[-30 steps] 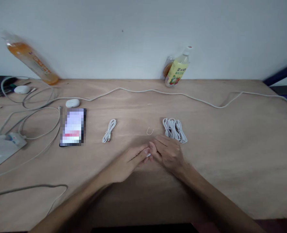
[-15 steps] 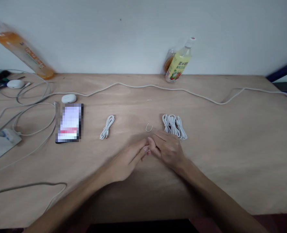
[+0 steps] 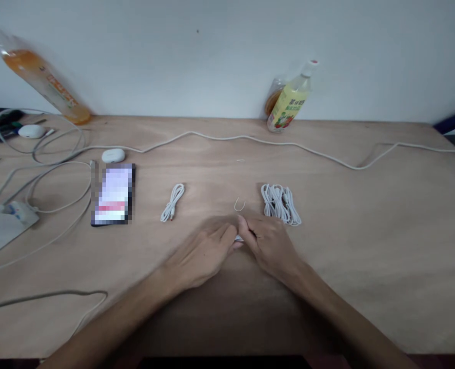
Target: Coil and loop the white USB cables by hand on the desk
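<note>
My left hand point(image 3: 212, 251) and my right hand point(image 3: 271, 243) meet over the near middle of the table, fingers closed. Between them shows a small bit of what looks like a white cable point(image 3: 238, 238); the fingers hide the rest. Just beyond the hands lies a thin white wire tie point(image 3: 240, 206), bent into a U. A bundle of several coiled white cables point(image 3: 277, 202) lies right behind my right hand, which covers its near edge in part. Farther left, a single coiled white cable point(image 3: 172, 203) rests apart from both hands.
On the left are a phone point(image 3: 114, 195) with a blurred screen, a white earbud case point(image 3: 113, 155) and tangled cords. A long white cord point(image 3: 246, 137) crosses the table. An orange drink bottle point(image 3: 46, 84) and a yellow-labelled bottle point(image 3: 291, 100) stand near the wall.
My left hand has turned further over, its back now more in view, and my right hand sits slightly lower. The whole scene has shifted a little rightward with the camera.
</note>
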A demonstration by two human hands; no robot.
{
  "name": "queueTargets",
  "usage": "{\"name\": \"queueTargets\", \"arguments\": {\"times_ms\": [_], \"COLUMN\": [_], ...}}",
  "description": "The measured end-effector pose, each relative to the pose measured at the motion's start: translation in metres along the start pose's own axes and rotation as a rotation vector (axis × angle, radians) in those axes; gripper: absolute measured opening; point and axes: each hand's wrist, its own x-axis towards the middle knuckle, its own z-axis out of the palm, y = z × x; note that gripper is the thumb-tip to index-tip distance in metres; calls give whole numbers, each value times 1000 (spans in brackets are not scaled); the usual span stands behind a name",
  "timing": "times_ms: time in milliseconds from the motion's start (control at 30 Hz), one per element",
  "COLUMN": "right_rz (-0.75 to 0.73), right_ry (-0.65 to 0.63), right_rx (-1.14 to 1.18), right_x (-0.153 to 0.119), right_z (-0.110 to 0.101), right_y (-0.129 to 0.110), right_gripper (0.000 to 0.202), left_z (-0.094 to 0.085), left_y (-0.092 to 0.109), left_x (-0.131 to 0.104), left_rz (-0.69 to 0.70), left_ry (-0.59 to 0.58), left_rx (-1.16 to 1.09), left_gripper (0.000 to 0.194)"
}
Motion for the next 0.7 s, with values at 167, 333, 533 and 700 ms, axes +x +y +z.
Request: {"name": "queueTargets", "arguments": {"times_ms": [167, 333, 533, 700], "right_rz": [31, -102, -176, -124], "right_ry": [-22, 57, 113, 109], "right_rx": [13, -101, -46, -2], "right_x": [-1, -2, -1, 0], "right_z": [0, -1, 0, 2], "right_y": [1, 3, 4, 1], "right_gripper": [54, 42, 44, 47], "left_z": [0, -12, -21, -21], "left_y": [-1, 8, 20, 21], "left_x": [2, 3, -1, -1], "left_rz": [34, -16, -157, -224], "left_ry": [36, 81, -48, -69], "left_rx": [-56, -338, -709, -762], "left_gripper": [39, 26, 39, 40]}}
